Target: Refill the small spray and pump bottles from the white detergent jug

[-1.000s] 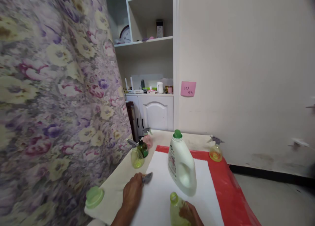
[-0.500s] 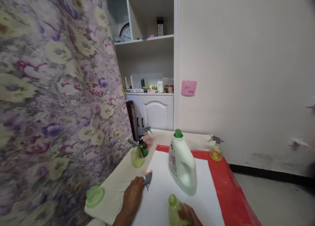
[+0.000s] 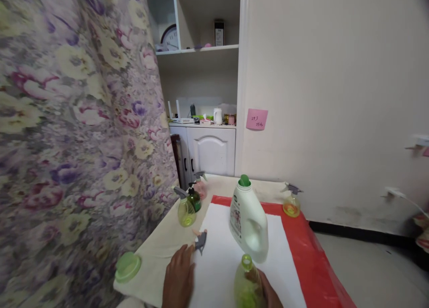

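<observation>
Left hand [image 3: 178, 274] was drawn back slightly, fingers loosened; contact with spray head [image 3: 201, 241] could not be told. Uncapped bottle [image 3: 246, 285], clamped in right hand [image 3: 269, 292], was turned more upright; spray head was left at its ten o'clock, jug [image 3: 250, 223] at twelve. Only bottle was firmly held.

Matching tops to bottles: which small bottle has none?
The yellow-green bottle in the right hand: its mouth is bare, while the others wear sprayers or a pump.
</observation>
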Tool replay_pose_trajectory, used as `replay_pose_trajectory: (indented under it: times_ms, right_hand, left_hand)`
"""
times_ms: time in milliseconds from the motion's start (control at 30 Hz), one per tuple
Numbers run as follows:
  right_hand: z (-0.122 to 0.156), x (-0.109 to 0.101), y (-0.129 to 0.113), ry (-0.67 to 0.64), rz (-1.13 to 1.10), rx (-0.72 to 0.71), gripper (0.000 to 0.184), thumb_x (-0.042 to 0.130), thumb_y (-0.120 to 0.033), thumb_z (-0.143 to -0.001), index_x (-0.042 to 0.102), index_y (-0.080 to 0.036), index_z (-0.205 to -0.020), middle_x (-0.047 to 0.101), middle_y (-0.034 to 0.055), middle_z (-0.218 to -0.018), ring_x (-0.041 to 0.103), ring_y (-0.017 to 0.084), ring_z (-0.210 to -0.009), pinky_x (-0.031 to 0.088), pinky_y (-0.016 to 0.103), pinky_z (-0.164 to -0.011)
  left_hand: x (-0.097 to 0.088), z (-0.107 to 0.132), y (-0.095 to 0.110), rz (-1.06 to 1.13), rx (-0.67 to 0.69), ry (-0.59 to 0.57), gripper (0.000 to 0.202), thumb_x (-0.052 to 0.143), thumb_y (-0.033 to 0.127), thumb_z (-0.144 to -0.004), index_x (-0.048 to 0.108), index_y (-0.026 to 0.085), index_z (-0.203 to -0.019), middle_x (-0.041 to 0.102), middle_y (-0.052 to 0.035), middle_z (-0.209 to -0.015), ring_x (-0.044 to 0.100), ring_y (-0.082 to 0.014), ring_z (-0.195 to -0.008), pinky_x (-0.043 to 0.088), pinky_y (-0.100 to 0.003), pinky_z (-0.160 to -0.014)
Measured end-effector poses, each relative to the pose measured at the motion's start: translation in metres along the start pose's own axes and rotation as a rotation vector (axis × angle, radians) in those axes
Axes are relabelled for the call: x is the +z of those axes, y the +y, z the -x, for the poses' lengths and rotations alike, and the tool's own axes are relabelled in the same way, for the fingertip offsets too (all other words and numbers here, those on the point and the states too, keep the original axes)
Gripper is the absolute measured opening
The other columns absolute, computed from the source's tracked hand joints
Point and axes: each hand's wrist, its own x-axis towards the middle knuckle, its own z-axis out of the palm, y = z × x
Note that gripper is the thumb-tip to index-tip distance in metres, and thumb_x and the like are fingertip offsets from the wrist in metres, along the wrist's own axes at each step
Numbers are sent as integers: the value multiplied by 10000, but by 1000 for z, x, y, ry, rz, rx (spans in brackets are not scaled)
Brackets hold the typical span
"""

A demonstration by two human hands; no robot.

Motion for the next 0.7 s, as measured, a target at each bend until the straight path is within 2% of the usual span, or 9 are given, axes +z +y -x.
replay_pose_trajectory:
  times_ms: [100,200,267,367,433,500,567,633,700]
  right_hand:
    - [-5,10,-9,-107,44,-114,1016,848,-541,-405,471,-202,-1286,619,153,-1274,552,376,-1185,395,468,-1022]
    - [-13,26,-11,-154,91,-148,955,841,-412,-482,421,-184,-1309,584,163,-1310,530,356,-1217,379,460,-1048]
    - [-19,38,-7,-129,137,-170,938,829,-349,-501,401,-180,-1318,560,166,-1338,506,348,-1249,360,454,-1074]
    - [-29,52,1,-82,164,-172,936,811,-372,-536,374,-168,-1339,527,179,-1377,480,350,-1281,368,457,-1080]
    - [-34,58,6,-68,181,-182,909,788,-415,-579,372,-156,-1345,509,193,-1395,473,353,-1292,372,462,-1082]
    - [-36,61,11,-63,217,-202,875,771,-410,-616,374,-164,-1356,497,189,-1412,472,346,-1297,374,461,-1086]
    - [-35,58,19,-56,249,-219,897,787,-370,-593,378,-190,-1371,507,161,-1413,479,341,-1292,381,459,-1086]
    - [-31,50,25,-38,242,-256,917,787,-373,-566,395,-201,-1376,511,138,-1409,474,345,-1295,391,456,-1080]
    - [-25,38,23,29,236,-307,824,748,-414,-601,455,-195,-1340,517,136,-1392,469,346,-1295,418,442,-1059]
  left_hand:
    - [6,17,12,224,-13,-16,426,423,315,-886,543,186,-1275,575,-113,-1355,486,-268,-1283,382,-453,-1104]
    - [9,28,33,532,-52,-177,459,428,417,-892,537,213,-1289,544,-73,-1403,438,-243,-1340,326,-410,-1162]
    - [9,29,45,714,4,-266,492,417,456,-892,510,229,-1319,511,-53,-1439,418,-233,-1359,311,-387,-1171]
    - [11,25,55,865,102,-312,630,528,503,-820,438,217,-1374,469,-65,-1474,396,-246,-1373,293,-365,-1176]
    - [15,19,56,915,100,-328,782,637,512,-731,386,194,-1400,445,-90,-1489,385,-264,-1379,285,-360,-1176]
    - [19,15,56,958,81,-336,847,688,495,-681,366,183,-1399,449,-106,-1484,396,-270,-1371,295,-351,-1166]
    - [22,13,55,992,75,-338,827,701,467,-670,378,192,-1380,480,-103,-1460,422,-269,-1353,318,-345,-1150]
    - [23,13,55,1017,74,-337,788,698,441,-672,397,200,-1359,516,-94,-1431,447,-272,-1333,338,-347,-1135]
    - [25,14,54,1037,58,-341,776,691,426,-671,402,202,-1356,525,-84,-1425,455,-277,-1327,349,-351,-1126]
